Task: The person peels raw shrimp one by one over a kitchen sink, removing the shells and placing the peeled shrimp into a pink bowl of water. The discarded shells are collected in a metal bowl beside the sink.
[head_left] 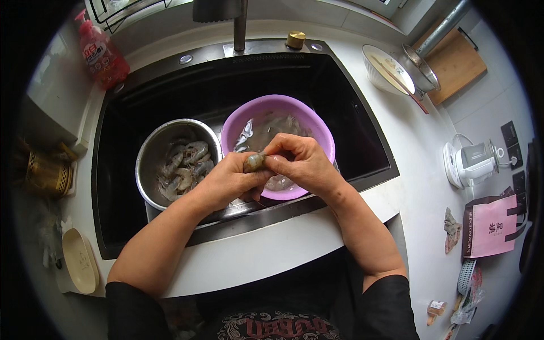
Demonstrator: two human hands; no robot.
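Note:
Between my two hands, over the near rim of a purple plastic basin [327, 136], I hold one raw grey shrimp [255, 162]. My left hand [231, 178] wraps around its body. The thumb and forefinger of my right hand [304, 163] pinch its right end, and that end is hidden by the fingers. Cloudy water fills the basin, with pale shapes in it that I cannot make out clearly. To the left, a round stainless steel pot [146, 148] holds several whole raw shrimp [187, 168]. Basin and pot stand side by side in a black sink [114, 182].
A dark faucet [240, 29] rises behind the sink beside a gold knob [296, 39]. A red pump bottle [102, 55] stands back left. At right are a white bowl [376, 70] with chopsticks [395, 78], a glass kettle [474, 161] and a pink paper bag [488, 229].

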